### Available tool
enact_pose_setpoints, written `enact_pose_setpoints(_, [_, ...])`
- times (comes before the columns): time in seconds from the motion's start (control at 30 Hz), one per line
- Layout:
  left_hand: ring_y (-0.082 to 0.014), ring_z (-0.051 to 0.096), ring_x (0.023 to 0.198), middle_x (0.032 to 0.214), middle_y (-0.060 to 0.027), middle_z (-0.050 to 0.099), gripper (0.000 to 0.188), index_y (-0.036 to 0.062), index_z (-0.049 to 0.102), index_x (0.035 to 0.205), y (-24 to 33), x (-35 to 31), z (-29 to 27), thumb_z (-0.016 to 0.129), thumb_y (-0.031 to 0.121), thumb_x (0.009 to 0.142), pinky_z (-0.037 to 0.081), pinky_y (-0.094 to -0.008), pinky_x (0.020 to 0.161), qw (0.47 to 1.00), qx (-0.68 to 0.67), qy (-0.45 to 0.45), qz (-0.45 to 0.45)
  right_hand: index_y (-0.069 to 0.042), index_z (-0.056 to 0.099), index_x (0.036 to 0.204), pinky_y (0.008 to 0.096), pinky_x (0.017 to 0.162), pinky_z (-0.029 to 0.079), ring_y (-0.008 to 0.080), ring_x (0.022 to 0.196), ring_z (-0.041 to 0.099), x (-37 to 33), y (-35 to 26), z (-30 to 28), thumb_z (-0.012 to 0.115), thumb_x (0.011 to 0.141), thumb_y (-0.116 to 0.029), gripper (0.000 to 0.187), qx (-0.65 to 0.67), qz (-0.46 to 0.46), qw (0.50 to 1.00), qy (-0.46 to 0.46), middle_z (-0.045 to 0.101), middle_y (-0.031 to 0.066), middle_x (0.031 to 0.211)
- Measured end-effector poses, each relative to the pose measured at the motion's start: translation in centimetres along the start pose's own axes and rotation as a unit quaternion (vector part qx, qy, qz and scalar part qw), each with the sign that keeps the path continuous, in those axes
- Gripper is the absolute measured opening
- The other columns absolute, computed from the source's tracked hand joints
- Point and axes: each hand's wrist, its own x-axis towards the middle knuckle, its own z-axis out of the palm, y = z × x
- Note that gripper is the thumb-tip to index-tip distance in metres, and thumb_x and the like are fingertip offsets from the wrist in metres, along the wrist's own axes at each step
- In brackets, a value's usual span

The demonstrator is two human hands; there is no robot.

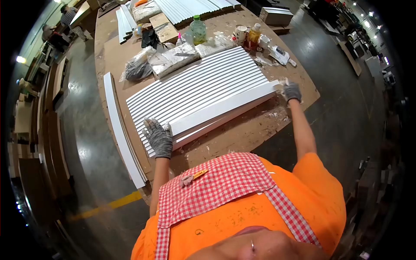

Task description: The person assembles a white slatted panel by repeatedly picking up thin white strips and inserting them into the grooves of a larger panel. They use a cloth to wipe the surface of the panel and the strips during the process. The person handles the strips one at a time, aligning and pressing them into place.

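White-painted board (223, 110) lying across the row of slats (195, 89) at mid-desk, clamped at its near end by the gloved left hand (158, 138). Right hand (291, 91) closing on the far end, near the desk's right edge (310, 86). Judging by the grip, lifting barely beginning, placement remaining.

two gloved hands (159, 138), one green bottle (198, 29), three plastic bags (139, 66)

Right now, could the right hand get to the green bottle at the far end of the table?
Probably not without leaning. The right hand is at the far end of the white board, and the green bottle stands well beyond, past the row of white slats and plastic bags.
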Motion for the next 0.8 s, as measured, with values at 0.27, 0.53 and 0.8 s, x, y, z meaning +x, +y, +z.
enact_pose_setpoints(0.27, [-0.0368, 0.009, 0.142, 0.149, -0.0290, 0.017, 0.072, -0.0087, 0.030, 0.139, 0.1, -0.5, -0.1, 0.041, 0.045, 0.092, 0.003, -0.0524, 0.113, 0.999, -0.037, 0.019, 0.022, -0.001, 0.063, 0.092, 0.0401, 0.080, 0.045, 0.0316, 0.079, 0.057, -6.0, -9.3, 2.8, 0.055, 0.085, -0.031, 0.031, -0.020, -0.251, 0.940, 0.230, 0.063, 0.0168, 0.080])
enact_pose_setpoints(0.53, [-0.0376, 0.002, 0.142, 0.149, -0.0307, 0.010, 0.077, -0.0072, 0.024, 0.142, -2.5, -0.3, -0.9, 0.039, 0.050, 0.092, -0.004, -0.0506, 0.113, 0.999, 0.007, 0.022, -0.024, -0.006, 0.064, 0.093, 0.0380, 0.065, 0.049, 0.0244, 0.073, 0.061, 2.0, -0.2, 3.8, 0.050, 0.089, -0.029, 0.027, 0.053, -0.198, 0.960, 0.193, 0.064, 0.0135, 0.081])
enact_pose_setpoints(0.8, [-0.0356, 0.035, 0.131, 0.136, -0.0230, 0.043, 0.047, -0.0015, 0.048, 0.128, -11.5, -3.3, -3.5, 0.051, 0.020, 0.087, 0.023, -0.0468, 0.110, 0.983, 0.049, 0.175, -0.022, -0.002, 0.061, 0.112, 0.0372, 0.074, 0.048, 0.0216, 0.083, 0.059, 4.2, 8.2, -1.5, 0.053, 0.090, -0.037, 0.042, 0.139, -0.073, 0.981, 0.113, 0.064, 0.0095, 0.101])
